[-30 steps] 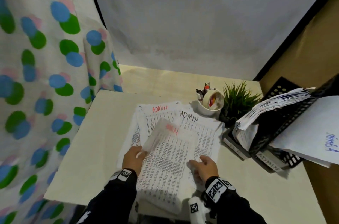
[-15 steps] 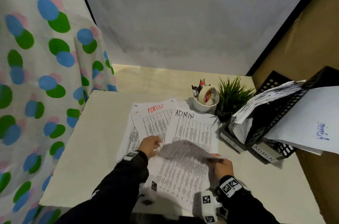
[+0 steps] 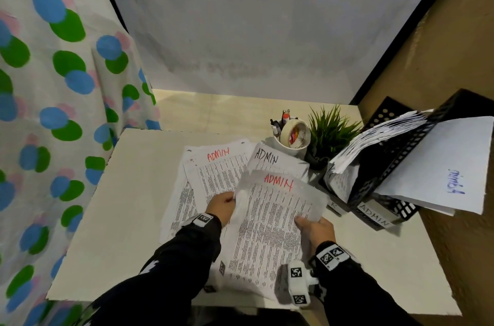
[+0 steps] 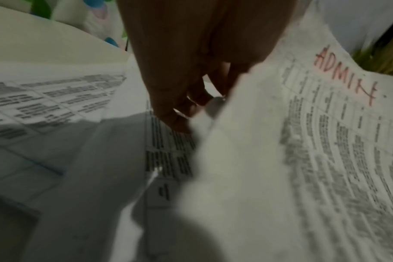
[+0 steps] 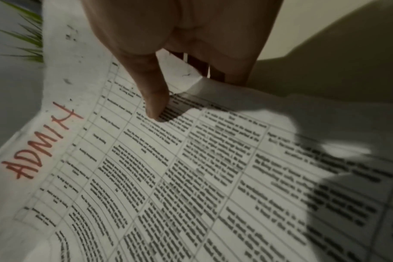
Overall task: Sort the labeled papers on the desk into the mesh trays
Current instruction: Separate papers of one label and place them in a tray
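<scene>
Hands at 6 o'clock hold 1 printed sheet (image 3: 270,224) headed ADMIN in red, raised above the spread of papers (image 3: 213,173) on the desk (image 3: 112,218). Right hand (image 3: 315,229) pinches its 3 o'clock edge, thumb (image 5: 155,99) on top and fingers underneath. Left hand (image 3: 220,205) is at the 9 o'clock edge with fingers curled down (the wrist view is blurred, so it probably grips, though I cannot tell). 2 more ADMIN-headed sheets lie toward 12 o'clock. Black mesh trays (image 3: 387,165), stuffed with paper, stand at 2 o'clock, beside a plant (image 3: 328,130) and a cup (image 3: 288,142).
</scene>
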